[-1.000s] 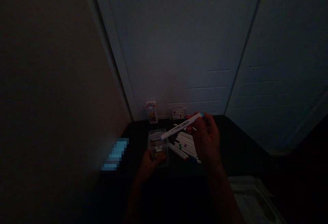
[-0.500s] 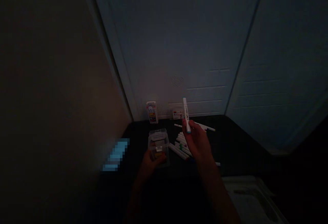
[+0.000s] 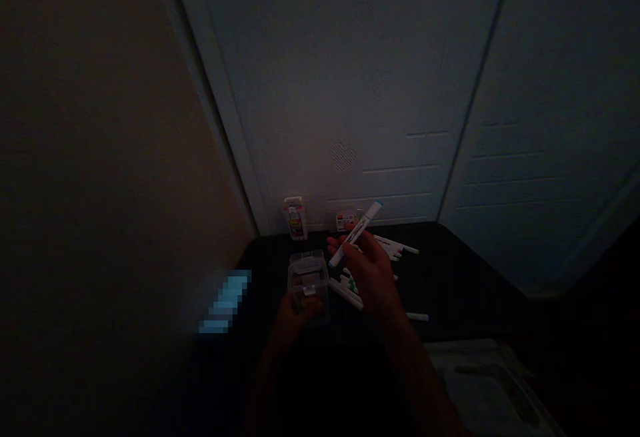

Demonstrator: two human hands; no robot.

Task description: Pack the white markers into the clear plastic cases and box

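A clear plastic box (image 3: 325, 304) stands upright on the dark table, its clear lid at the far side. My left hand (image 3: 289, 324) is closed around the box's near left side. Between the thumb and fingers of my right hand (image 3: 373, 267) is a white marker (image 3: 356, 234) with blue ends, tilted with its upper end to the right. It is held above the table, to the right of the box. Below and behind my right hand lie several loose white markers (image 3: 347, 292), partly hidden by that hand and forearm.
Against the back wall stand a clear pack with a coloured label (image 3: 296, 220) and a small clear case (image 3: 345, 222). One marker (image 3: 417, 317) lies right of my forearm. A pale tray-like object (image 3: 480, 384) is at lower right. A wall rises on the left.
My right hand has turned the marker from nearly upright to a slant and shifted slightly left with it. My left hand stays on the box.
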